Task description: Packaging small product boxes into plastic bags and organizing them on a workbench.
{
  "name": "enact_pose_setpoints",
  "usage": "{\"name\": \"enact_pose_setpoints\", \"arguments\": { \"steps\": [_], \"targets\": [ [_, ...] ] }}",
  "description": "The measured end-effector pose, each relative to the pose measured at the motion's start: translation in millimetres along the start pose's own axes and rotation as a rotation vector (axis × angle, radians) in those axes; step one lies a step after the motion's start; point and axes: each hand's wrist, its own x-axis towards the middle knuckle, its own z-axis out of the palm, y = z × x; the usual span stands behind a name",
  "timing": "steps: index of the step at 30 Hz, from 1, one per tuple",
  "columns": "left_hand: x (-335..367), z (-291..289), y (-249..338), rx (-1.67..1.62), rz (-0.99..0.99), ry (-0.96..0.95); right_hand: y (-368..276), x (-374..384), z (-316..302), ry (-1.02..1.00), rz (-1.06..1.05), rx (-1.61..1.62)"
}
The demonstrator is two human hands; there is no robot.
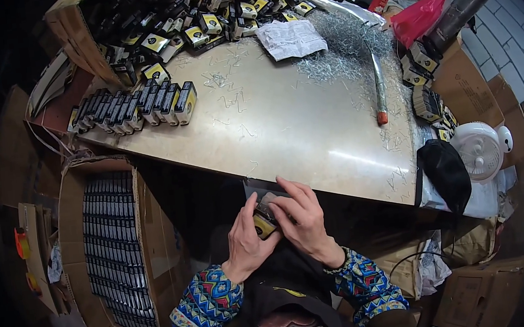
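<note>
Just below the table's front edge, my left hand (247, 244) grips a small black-and-yellow cardboard box (264, 225), its thumb and fingers on either side. My right hand (303, 220) meets it from the other side, thumb and fingertips pinching a small greyish piece (267, 203) at the box's upper end. Whether that piece is going into the box or coming out of it, I cannot tell. My index finger on the right is stretched toward the table edge.
On the table (284, 136) lie a heap of bent metal wire pieces (352, 47), a crumpled paper sheet (291, 38), an orange-tipped rod (380, 92), a row of small boxes (137, 108) and a large pile of them behind. A carton of packed boxes (71, 245) stands left; a white fan (480, 150) right.
</note>
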Motion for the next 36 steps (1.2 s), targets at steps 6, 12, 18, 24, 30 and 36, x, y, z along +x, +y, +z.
{"name": "enact_pose_setpoints", "arguments": {
  "steps": [6,12,18,24,30,36],
  "targets": [
    [-3,4,-4,-0.030,-0.027,0.018,-3,6,-2,-0.026,-0.075,-0.012],
    [2,-5,-9,0.040,0.170,-0.051,-3,20,-25,-0.367,0.526,0.689],
    [4,-10,-11,0.088,0.214,-0.080,14,22,-31,-0.368,0.579,1.001],
    [6,-11,-18,0.157,0.267,-0.069,9,28,-27,-0.322,-0.064,0.262],
    [4,-10,-12,0.025,0.088,-0.069,14,20,-34,-0.260,0.237,0.506],
    [0,-4,-12,0.017,-0.029,-0.053,3,3,-15,-0.150,-0.057,0.188]
  ]
}}
